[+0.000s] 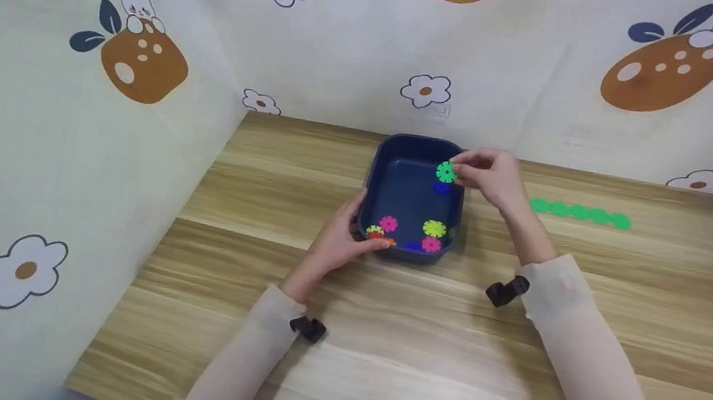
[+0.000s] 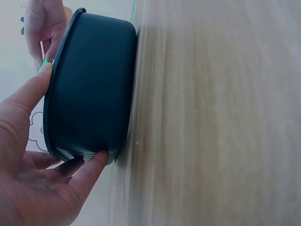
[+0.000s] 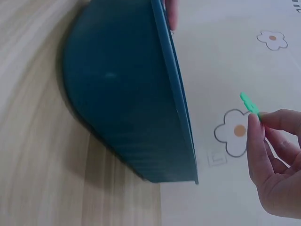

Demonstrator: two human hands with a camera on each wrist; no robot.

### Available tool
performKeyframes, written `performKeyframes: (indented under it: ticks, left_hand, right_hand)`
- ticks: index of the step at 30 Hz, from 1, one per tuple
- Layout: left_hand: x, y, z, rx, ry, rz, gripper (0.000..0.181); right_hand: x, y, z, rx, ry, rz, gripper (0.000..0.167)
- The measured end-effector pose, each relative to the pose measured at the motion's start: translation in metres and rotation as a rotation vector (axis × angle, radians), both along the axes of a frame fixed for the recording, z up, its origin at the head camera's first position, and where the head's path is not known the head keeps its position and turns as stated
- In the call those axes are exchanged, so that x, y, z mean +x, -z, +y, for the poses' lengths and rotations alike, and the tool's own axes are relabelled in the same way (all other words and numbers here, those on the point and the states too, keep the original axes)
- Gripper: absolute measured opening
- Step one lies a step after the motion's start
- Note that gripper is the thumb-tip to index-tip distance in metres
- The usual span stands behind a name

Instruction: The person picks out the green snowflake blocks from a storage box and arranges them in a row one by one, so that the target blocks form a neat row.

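Note:
A dark blue plastic basin (image 1: 405, 256) stands on the wooden table. My left hand (image 1: 338, 238) grips its near left corner, thumb over the rim and fingers against the side; the left wrist view shows this hand (image 2: 42, 165) around the basin's wall (image 2: 91, 84). Above the basin's far right part, my right hand (image 1: 494, 178) pinches a green interlocking snowflake disc (image 1: 446, 172) between thumb and fingers. In the right wrist view the disc (image 3: 249, 103) appears nearly edge-on. Pink discs (image 1: 388, 224), a yellow disc (image 1: 434, 229) and blue discs (image 1: 441, 188) lie inside the basin.
To the basin's right, several green discs (image 1: 580, 213) lie in a row on the table (image 1: 649, 310). Behind the table hangs a patterned wall covering (image 1: 346, 46) with flowers and rabbits. Each sleeve carries a black wrist camera mount (image 1: 506, 291).

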State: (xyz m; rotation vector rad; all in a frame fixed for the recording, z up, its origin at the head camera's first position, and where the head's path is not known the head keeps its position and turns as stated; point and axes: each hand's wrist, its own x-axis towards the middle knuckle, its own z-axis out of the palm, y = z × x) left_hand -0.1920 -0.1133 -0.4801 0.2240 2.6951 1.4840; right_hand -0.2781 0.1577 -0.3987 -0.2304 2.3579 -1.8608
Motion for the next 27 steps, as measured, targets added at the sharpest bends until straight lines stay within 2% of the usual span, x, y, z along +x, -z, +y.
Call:
performKeyframes:
  ticks: [16,21,27]
  left_hand:
    - [0.001,-0.001,0.001,-0.011,-0.004,0.010,0.106]
    - [0.001,-0.001,0.000,-0.007,-0.001,0.014,0.106]
    - [0.000,0.000,0.000,0.000,0.001,0.008,0.108]
  right_hand:
    - [-0.004,-0.006,0.054,-0.070,0.069,-0.012,0.020]
    - [-0.004,-0.007,0.068,-0.103,0.130,-0.012,0.010]
    - [-0.002,-0.009,0.086,-0.171,0.174,-0.007,0.008]
